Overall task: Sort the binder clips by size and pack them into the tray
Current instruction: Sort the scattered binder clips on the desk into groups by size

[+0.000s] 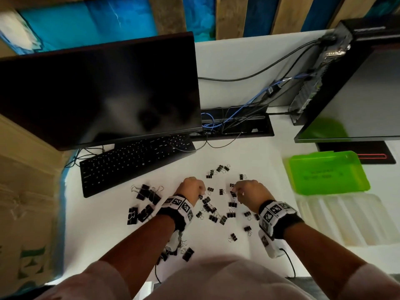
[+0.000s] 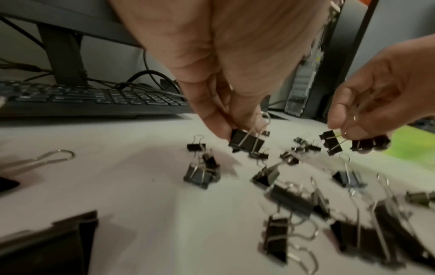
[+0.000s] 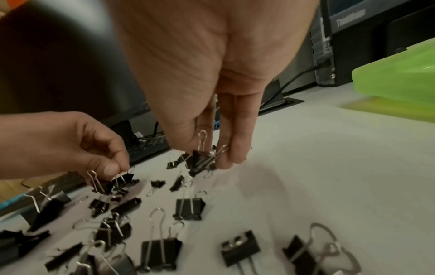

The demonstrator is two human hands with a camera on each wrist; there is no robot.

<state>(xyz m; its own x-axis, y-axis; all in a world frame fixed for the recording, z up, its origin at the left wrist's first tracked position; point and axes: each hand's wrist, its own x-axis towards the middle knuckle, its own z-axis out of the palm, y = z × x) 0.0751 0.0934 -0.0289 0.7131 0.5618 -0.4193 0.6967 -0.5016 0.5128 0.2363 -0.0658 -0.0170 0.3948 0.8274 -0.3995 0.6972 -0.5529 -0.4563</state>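
Both hands pinch small binder clips: left hand (image 2: 235, 74), right hand (image 3: 212, 74); best gather same-size clips before the green tray (image 1: 326, 173).

Dark monitor (image 1: 97, 87) behind keyboard (image 1: 134, 161); cables (image 1: 238, 118); computer tower (image 1: 320, 68)

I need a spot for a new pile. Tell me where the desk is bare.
Bare desk lies between the scattered small clips and the green tray, and also between the keyboard and the small clips. It is crowded around both hands and at the large clips on the left.
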